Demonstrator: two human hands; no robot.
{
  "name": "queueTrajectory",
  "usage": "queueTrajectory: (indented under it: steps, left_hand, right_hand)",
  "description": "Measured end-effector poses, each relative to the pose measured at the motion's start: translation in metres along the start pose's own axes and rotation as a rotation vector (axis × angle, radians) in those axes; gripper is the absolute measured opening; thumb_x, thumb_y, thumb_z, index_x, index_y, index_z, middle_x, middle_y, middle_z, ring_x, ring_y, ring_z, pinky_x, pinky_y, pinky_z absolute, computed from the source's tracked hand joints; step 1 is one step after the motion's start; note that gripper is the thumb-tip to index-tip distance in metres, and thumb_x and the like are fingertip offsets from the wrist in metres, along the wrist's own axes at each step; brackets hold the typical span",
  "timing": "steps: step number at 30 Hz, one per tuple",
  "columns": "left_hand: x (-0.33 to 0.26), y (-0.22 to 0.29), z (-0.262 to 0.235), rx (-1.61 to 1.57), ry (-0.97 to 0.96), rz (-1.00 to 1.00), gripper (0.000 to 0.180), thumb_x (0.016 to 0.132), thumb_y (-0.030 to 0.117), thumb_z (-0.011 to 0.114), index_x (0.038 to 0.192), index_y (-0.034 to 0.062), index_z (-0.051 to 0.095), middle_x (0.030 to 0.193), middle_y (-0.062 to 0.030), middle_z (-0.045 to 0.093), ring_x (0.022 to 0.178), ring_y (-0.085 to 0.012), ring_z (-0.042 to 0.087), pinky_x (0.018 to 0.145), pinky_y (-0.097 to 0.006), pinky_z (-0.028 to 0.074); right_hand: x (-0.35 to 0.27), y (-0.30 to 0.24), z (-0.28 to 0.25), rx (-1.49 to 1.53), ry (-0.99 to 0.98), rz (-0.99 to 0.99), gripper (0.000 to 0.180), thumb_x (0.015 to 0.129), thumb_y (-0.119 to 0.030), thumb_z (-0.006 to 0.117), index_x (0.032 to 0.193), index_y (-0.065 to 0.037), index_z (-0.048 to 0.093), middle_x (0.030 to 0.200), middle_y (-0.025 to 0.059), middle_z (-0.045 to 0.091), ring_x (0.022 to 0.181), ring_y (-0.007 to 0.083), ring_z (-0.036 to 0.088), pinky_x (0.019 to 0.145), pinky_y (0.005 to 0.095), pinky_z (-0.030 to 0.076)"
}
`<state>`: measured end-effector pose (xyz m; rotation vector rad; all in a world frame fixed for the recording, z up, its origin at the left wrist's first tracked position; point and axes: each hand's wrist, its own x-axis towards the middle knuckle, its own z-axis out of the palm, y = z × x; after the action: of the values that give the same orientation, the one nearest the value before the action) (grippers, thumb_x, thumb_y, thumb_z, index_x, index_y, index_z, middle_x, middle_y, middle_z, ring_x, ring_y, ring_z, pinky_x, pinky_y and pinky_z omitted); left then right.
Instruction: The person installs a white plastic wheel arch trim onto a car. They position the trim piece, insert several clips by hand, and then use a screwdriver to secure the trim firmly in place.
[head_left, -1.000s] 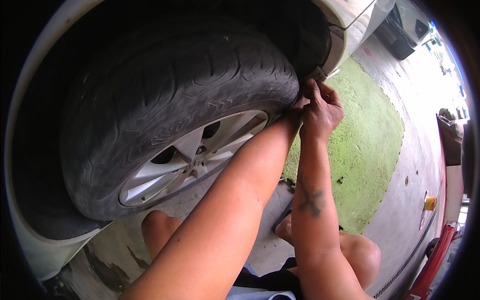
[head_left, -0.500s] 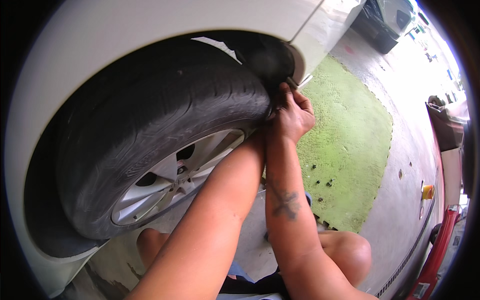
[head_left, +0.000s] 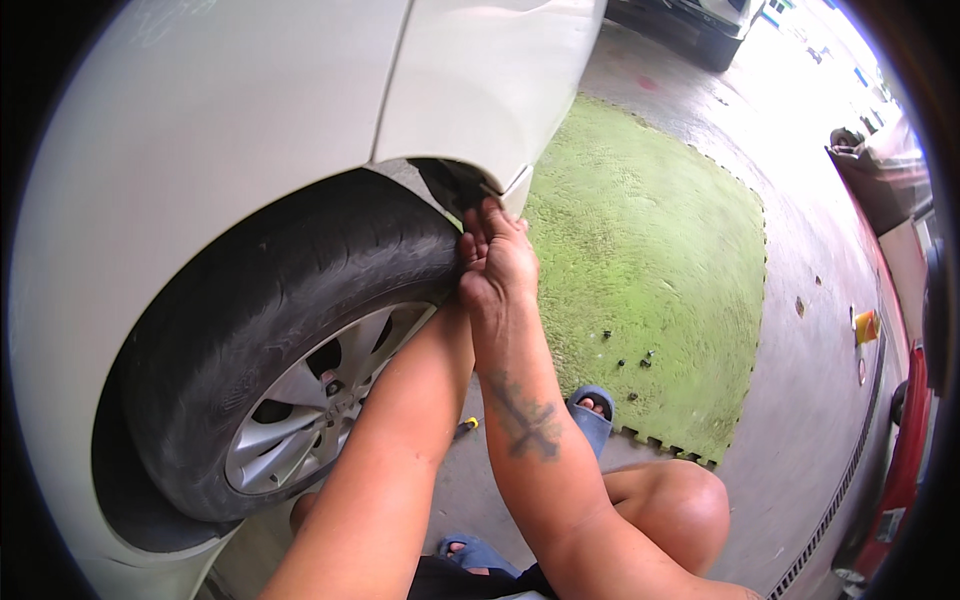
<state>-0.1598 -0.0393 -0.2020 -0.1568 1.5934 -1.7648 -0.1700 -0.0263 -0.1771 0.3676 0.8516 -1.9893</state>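
A white car's wheel arch is in front of me, with a black tyre (head_left: 300, 250) on a silver alloy wheel (head_left: 330, 400). My right hand (head_left: 502, 260) is at the far end of the arch, by the lower corner of the white bumper (head_left: 490, 90). Its thumb and finger close on the bumper's edge, while other fingers curl beside the tyre. My left forearm (head_left: 410, 420) reaches past the wheel to the same spot. Behind my right wrist and the tyre, the left hand is hidden. Dark liner (head_left: 450, 185) shows inside the arch above my fingers.
A green foam mat (head_left: 650, 250) lies on the concrete floor to the right, with several small dark fasteners (head_left: 622, 362) on it. A yellow-tipped tool (head_left: 467, 426) lies by the wheel. A yellow container (head_left: 866, 326) and a red vehicle (head_left: 900, 470) are farther right.
My view has shifted, so more of the bumper and mat shows. The right hand has turned, with its palm side now visible, and stays at the bumper corner. Both my sandals now show.
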Motion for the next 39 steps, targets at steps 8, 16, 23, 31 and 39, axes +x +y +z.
queueTrajectory:
  steps: [8, 16, 23, 31, 39]
  left_hand:
    - [0.007, 0.017, 0.003, -0.021, -0.090, -0.007, 0.104, 0.097, -0.005, 0.063, 0.165, 0.0147, -0.013, 0.170, 0.0024, 0.020, 0.119, -0.0264, 0.066, 0.094, -0.041, 0.061]
    - [0.039, 0.095, 0.029, -0.052, -0.272, -0.290, 0.106, 0.096, -0.005, 0.063, 0.165, 0.0174, -0.014, 0.173, 0.0083, -0.005, 0.126, -0.0296, 0.062, 0.097, -0.041, 0.059]
    - [0.011, 0.009, -0.015, -0.065, -0.230, 0.001, 0.107, 0.095, -0.004, 0.063, 0.165, 0.0190, -0.015, 0.171, 0.0102, -0.014, 0.123, -0.0300, 0.062, 0.096, -0.043, 0.060]
    - [-0.021, -0.021, -0.005, -0.154, -0.076, -0.060, 0.112, 0.092, -0.006, 0.065, 0.165, 0.0183, -0.018, 0.117, -0.0145, 0.068, 0.101, -0.0284, 0.070, 0.084, -0.047, 0.062]
    - [-0.033, -0.026, -0.001, -0.187, -0.017, -0.054, 0.108, 0.091, -0.010, 0.062, 0.162, 0.0059, -0.018, 0.100, -0.0201, 0.071, 0.093, -0.0319, 0.071, 0.081, -0.049, 0.061]
  right_hand:
    - [-0.007, 0.001, -0.007, -0.058, -0.123, 0.086, 0.041, 0.095, -0.018, 0.077, 0.133, -0.018, 0.062, 0.112, -0.0070, 0.067, 0.099, 0.0103, 0.067, 0.076, 0.0282, 0.044]
    - [-0.022, 0.015, 0.007, -0.072, -0.162, 0.179, 0.057, 0.095, -0.026, 0.079, 0.145, -0.029, 0.051, 0.114, -0.0106, 0.067, 0.095, 0.0079, 0.066, 0.074, 0.0298, 0.043]
    - [-0.008, -0.006, -0.004, -0.011, -0.050, 0.094, 0.044, 0.095, -0.023, 0.077, 0.135, -0.020, 0.058, 0.101, -0.0042, 0.070, 0.079, 0.0070, 0.063, 0.061, 0.0250, 0.042]
    - [-0.003, 0.003, -0.005, -0.224, -0.133, -0.001, 0.029, 0.094, -0.016, 0.074, 0.121, -0.009, 0.064, 0.095, 0.0031, 0.069, 0.075, 0.0120, 0.063, 0.056, 0.0284, 0.045]
    - [-0.023, 0.002, 0.009, -0.200, -0.069, -0.133, 0.026, 0.092, -0.011, 0.075, 0.115, -0.004, 0.064, 0.093, 0.0079, 0.069, 0.075, 0.0160, 0.064, 0.054, 0.0303, 0.046]
